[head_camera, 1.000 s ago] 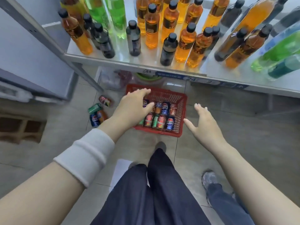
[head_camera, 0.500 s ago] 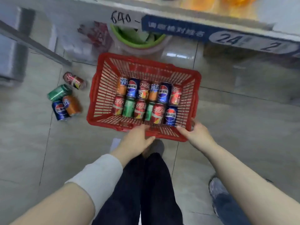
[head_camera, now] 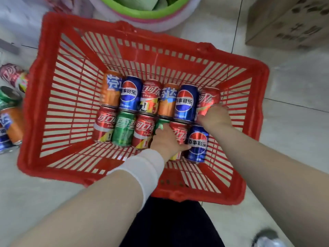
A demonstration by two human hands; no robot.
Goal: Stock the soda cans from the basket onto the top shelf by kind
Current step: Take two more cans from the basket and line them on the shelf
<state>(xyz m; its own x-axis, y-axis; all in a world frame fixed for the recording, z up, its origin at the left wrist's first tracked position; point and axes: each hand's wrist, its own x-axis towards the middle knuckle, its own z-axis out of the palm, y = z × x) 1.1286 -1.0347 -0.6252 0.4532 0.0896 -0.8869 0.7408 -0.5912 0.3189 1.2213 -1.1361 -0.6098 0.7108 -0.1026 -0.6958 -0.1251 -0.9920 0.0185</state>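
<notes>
1. The left hand (head_camera: 166,139), banded at the wrist by a white cloth cuff (head_camera: 144,168), is lowered into the red slatted plastic basket (head_camera: 85,20), which stands on the grey tiled floor (head_camera: 293,131). Its fingers are bent down onto a green aluminium soda can (head_camera: 161,124) that lies almost hidden in the near row. Whether a firm hold has been made cannot be told. A shallow purchase on the smooth round wall could let the can slip back.
2. That can is packed tight between red ones, and the thumb is laid across a red aluminium cola can (head_camera: 179,132) towards a blue aluminium cola can (head_camera: 197,143). If it is pulled up crookedly, these neighbours could be dragged along or set rolling.
3. Farther in, the right hand (head_camera: 215,116) is curled over the near end of the red-and-white cola can (head_camera: 209,98) that closes the far row on the right. Held by one end only, it could tilt out of the fingers when lifted.
4. Two different kinds appear to be taken at once. The top shelf is not in view, and the kinds could be mixed there if both are set down together.
5. Loose cans (head_camera: 14,122) lie on the floor just left of the basket. They could be kicked away or overlooked.
6. Farthest off, a green-rimmed plastic basin (head_camera: 142,13) stands just beyond the far rim, with a brown cardboard box (head_camera: 288,22) to its right. A jerked basket could be knocked against the basin.
</notes>
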